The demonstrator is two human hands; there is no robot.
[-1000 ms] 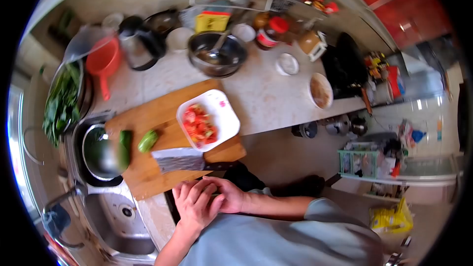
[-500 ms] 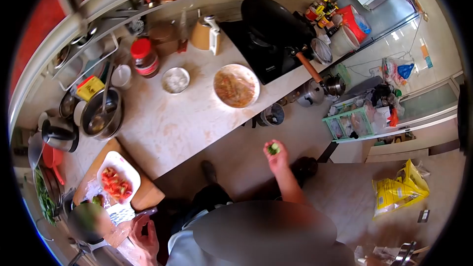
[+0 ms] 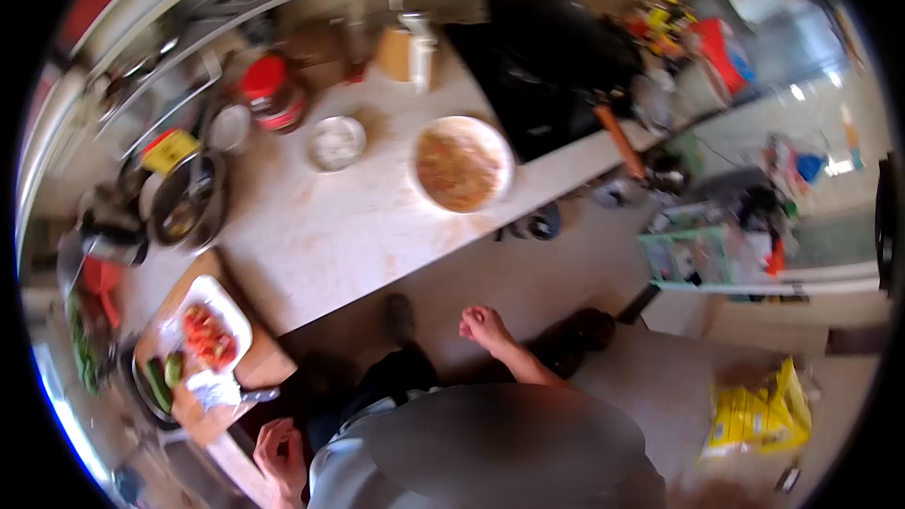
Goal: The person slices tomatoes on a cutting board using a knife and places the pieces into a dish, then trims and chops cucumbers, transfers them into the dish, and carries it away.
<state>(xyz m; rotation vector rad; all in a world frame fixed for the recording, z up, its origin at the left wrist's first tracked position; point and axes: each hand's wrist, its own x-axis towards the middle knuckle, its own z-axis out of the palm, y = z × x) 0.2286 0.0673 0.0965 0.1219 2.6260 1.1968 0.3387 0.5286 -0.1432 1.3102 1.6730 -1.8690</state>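
Note:
My left hand [image 3: 280,451] hangs by the counter's front edge, just below the knife [image 3: 226,392], its fingers curled and whatever is inside them hidden. Over the floor, my right hand [image 3: 483,326] is closed, and I cannot make out anything in it. The knife lies on the wooden cutting board [image 3: 267,363]. A white tray [image 3: 238,313] on the board holds red chopped pieces [image 3: 209,337]. Two green vegetable pieces, one dark [image 3: 157,385] and one lighter [image 3: 173,369], lie at the board's left side.
A bowl of brownish food [image 3: 459,166], a small white bowl [image 3: 337,143] and a red-lidded jar [image 3: 271,94] stand on the counter. A black wok [image 3: 556,33] sits on the cooktop. A metal bowl [image 3: 187,207] is behind the board. A yellow bag [image 3: 760,410] lies at the right.
The view swung right, away from the board. My hands were together, then parted. The green piece seen in my right hand half a second ago no longer shows, and that hand has moved left and closed.

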